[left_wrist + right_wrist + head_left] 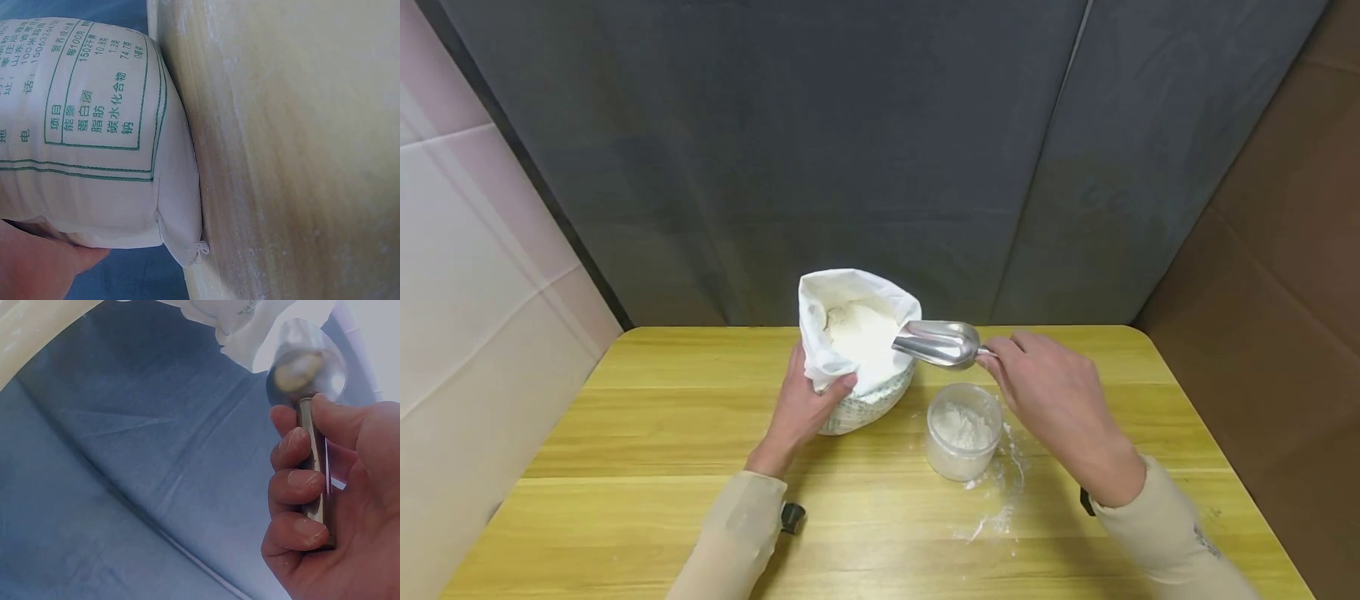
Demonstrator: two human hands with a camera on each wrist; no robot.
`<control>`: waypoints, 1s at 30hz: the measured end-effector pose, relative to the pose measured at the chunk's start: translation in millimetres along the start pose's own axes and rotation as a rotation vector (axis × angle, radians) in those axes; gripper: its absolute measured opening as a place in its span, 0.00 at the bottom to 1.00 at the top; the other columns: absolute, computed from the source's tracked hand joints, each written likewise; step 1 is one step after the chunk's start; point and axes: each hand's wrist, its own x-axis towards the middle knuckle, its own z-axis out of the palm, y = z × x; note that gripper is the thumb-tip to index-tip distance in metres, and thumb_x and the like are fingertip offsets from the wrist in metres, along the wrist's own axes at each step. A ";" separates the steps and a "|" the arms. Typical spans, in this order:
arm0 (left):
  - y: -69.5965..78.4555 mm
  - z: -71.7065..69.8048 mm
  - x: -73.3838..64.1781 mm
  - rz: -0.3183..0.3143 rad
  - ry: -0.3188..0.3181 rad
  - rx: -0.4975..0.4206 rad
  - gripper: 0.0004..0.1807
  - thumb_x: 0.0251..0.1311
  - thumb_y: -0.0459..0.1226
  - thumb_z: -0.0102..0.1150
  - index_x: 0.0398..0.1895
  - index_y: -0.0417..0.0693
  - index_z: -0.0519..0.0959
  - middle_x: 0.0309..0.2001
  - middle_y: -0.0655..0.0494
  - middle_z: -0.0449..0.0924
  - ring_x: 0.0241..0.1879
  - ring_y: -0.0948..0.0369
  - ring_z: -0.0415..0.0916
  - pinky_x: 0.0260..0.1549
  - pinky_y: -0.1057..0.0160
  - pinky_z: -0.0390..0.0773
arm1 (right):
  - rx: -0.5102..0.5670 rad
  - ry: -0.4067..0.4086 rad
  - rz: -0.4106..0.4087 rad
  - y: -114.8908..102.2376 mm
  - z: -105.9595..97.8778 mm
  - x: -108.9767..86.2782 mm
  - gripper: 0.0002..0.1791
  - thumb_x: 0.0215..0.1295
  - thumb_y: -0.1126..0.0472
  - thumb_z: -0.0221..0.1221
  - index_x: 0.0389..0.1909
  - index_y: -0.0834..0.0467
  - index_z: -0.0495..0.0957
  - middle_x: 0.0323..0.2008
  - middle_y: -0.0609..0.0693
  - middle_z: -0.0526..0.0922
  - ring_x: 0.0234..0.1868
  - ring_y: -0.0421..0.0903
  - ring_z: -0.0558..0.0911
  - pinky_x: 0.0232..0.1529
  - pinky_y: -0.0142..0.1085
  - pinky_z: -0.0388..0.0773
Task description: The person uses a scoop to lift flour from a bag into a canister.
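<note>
A white cloth flour bag (876, 396) with green print stands with its mouth wide, showing white flour (857, 329) inside. My left hand (801, 408) holds the bag's left side, thumb at the front of the rim. In the left wrist view the printed side of the bag (100, 112) fills the left, above part of that hand (37, 265). My right hand (1056, 387) grips the handle of a metal scoop (942, 343), whose lip is at the bag's right rim. The right wrist view shows fingers curled round the scoop handle (317, 481). The scoop looks bare inside.
A clear round jar (962, 462), partly filled with white flour, stands uncovered right of the bag, below the scoop. Spilled flour (996, 525) marks the wooden table (647, 467) beside it. A dark grey partition (812, 150) rises behind the table.
</note>
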 end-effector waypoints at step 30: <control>-0.8 2.3 0.5 0.006 0.002 0.009 0.57 0.58 0.60 0.70 0.82 0.44 0.52 0.70 0.39 0.62 0.65 0.44 0.66 0.68 0.39 0.65 | -0.141 0.011 -0.068 -21.8 1.6 31.9 0.17 0.67 0.55 0.70 0.23 0.58 0.78 0.17 0.51 0.67 0.17 0.51 0.69 0.10 0.42 0.64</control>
